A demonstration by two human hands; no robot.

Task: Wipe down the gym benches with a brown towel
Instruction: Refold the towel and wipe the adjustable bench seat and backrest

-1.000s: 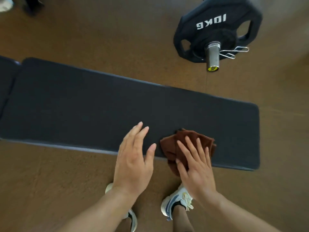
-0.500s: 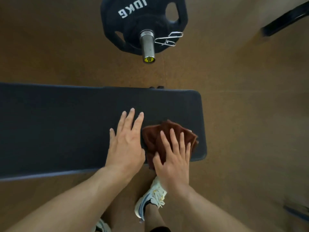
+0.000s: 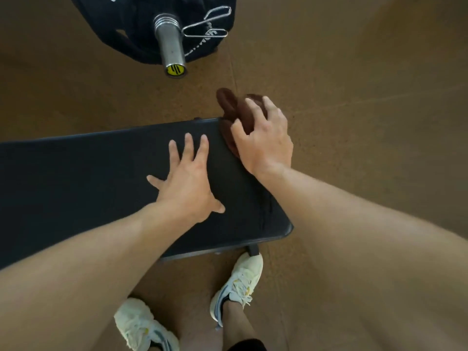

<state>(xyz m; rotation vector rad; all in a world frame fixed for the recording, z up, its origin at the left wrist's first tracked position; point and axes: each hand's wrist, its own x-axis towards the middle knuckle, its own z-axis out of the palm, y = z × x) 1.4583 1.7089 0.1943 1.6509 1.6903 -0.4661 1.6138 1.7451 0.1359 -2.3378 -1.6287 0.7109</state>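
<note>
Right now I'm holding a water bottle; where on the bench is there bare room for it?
The bench pad is bare left of the left hand. The far right end is crowded by the right hand gripping the brown towel.

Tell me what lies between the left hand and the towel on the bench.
Only bare black bench pad separates the left hand from the brown towel, gripped by the right hand, in the head view.

Left hand (image 3: 188, 183) flat, fingers spread; right hand (image 3: 263, 138) curled, gripping.
</note>
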